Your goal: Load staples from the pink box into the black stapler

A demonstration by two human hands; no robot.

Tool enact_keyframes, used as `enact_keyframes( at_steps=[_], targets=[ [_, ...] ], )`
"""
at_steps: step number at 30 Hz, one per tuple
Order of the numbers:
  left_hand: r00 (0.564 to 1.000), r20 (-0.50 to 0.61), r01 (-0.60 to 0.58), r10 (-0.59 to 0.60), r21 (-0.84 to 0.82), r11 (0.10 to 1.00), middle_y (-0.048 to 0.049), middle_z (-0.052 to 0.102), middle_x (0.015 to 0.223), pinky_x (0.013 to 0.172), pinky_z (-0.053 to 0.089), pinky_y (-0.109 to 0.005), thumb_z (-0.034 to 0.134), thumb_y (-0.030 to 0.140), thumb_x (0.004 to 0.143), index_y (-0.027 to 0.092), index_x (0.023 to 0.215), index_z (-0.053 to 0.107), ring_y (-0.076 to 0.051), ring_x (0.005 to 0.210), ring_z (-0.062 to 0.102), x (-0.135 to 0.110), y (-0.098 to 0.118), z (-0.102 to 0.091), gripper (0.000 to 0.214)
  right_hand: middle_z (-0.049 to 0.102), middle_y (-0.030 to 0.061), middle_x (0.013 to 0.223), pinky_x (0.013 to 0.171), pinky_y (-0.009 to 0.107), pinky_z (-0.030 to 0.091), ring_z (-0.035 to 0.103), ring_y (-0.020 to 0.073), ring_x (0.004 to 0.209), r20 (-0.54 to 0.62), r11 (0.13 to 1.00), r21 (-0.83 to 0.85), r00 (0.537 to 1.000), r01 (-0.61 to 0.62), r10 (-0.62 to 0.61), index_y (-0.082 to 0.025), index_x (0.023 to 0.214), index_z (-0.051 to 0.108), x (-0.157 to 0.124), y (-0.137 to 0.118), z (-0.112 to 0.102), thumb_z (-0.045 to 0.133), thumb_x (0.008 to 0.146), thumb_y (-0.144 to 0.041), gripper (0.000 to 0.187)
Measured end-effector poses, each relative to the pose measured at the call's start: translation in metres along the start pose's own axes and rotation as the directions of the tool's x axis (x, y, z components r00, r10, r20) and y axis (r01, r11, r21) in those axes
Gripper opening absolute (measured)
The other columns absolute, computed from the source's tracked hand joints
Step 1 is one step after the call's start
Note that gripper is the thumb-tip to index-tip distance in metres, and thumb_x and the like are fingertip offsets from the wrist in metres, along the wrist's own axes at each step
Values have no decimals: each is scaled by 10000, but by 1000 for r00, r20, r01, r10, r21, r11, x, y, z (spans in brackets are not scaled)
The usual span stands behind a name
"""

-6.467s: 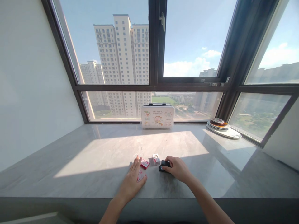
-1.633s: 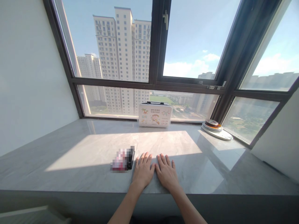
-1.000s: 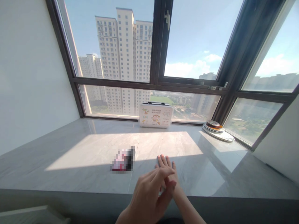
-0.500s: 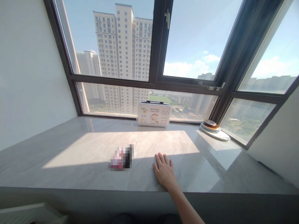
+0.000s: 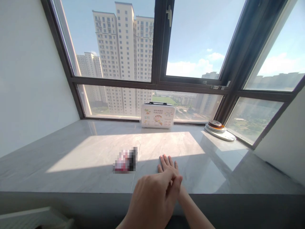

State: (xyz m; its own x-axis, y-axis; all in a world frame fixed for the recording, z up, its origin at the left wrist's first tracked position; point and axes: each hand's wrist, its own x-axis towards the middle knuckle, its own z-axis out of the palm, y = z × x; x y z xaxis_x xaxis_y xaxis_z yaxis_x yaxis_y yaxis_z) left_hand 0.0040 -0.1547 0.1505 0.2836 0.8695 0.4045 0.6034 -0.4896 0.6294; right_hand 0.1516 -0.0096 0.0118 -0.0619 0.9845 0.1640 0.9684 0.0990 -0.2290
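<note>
My right hand (image 5: 167, 164) lies palm down on the pale marble-look windowsill (image 5: 90, 179), fingers spread and holding nothing. In front of it, my left hand (image 5: 154, 194) has come in from the bottom with its fingers curled and the thumb against the index finger. It covers part of the right hand and wrist in my view; whether the two touch I cannot tell. What the left hand holds, if anything, is hidden. To the left of the right hand is a small pixelated patch (image 5: 125, 160), pink and black, which I cannot make out.
A white case with cartoon prints and a dark handle (image 5: 158, 116) stands upright against the window. Stacked plates (image 5: 220, 132) sit in the right corner. Dark window frames (image 5: 114, 82) rise behind the sill. A pale slatted object (image 5: 30, 218) shows at bottom left.
My left hand has entered from below, closed, and now sits in front of my right hand and wrist. The right hand stays flat on the sill. The view has shifted slightly.
</note>
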Motion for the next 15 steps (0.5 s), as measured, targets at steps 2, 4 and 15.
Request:
enact_keyframes(
  at_steps=[2, 4, 15],
  targets=[
    [979, 183, 89, -92, 20, 996, -29, 701, 668, 595, 402, -305, 551, 486, 954, 257, 734, 717, -197, 613, 627, 19, -14, 21, 359, 190, 0, 1678, 1216, 524, 71, 105, 292, 1546, 15, 1000, -9, 1000, -6, 6, -313, 1593, 276, 1, 0, 0, 290, 1024, -474, 592],
    [933, 343, 142, -108, -76, 987, -27, 729, 699, 611, 399, -292, 536, 476, 950, 234, 706, 735, -200, 656, 649, 23, -33, 48, 398, 186, 4, 1679, 1216, 522, 57, 104, 285, 1547, 16, 1000, -14, 1000, -14, 14, -318, 1593, 272, 1, -1, -1, 277, 1025, -483, 592],
    [925, 283, 330, -253, -269, 905, -38, 726, 666, 608, 395, -264, 457, 555, 969, 169, 727, 719, -177, 628, 655, 23, -77, 97, 526, 183, -21, 1678, 1218, 511, 58, 103, 269, 1549, 40, 1000, -1, 999, -31, 31, -347, 1589, 275, 5, 0, -1, 279, 1010, -499, 598]
  ],
)
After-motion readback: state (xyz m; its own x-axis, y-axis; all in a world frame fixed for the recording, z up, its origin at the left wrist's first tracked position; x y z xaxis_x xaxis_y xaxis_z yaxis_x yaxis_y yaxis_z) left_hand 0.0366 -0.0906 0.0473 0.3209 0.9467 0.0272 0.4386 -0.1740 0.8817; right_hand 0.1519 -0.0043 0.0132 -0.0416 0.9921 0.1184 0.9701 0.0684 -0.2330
